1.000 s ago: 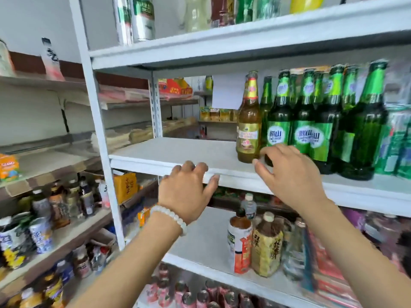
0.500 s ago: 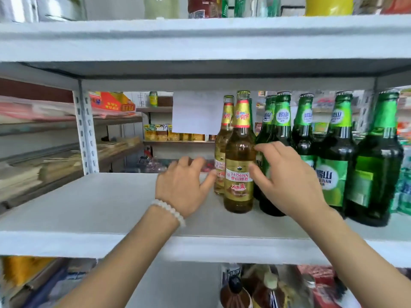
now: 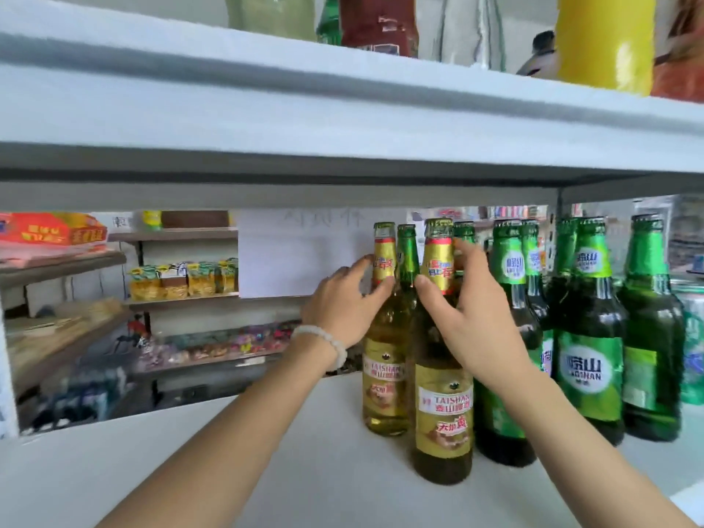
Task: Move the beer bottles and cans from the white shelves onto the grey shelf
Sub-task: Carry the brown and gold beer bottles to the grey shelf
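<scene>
Two gold-labelled Taishan beer bottles stand on the white shelf point(image 3: 289, 474). My left hand point(image 3: 341, 302) wraps thumb and fingers round the neck of the rear gold bottle point(image 3: 383, 379). My right hand point(image 3: 470, 322) closes on the neck of the front gold bottle point(image 3: 444, 421), thumb on its left side and fingers behind it. Both bottles stand upright on the shelf. Several green beer bottles point(image 3: 588, 360) stand in rows to the right, and one green neck point(image 3: 407, 253) shows between the two gold ones.
The white shelf above point(image 3: 343, 123) hangs low over the bottle tops and carries bags and a yellow container point(image 3: 605, 40). A white paper sheet point(image 3: 301, 257) hangs behind. Brownish shelves point(image 3: 64, 261) with packaged goods run along the left background.
The camera has come closer and lower to the shelf. Both hands rose from the bottles' bodies to the necks of the two gold bottles and closed on them.
</scene>
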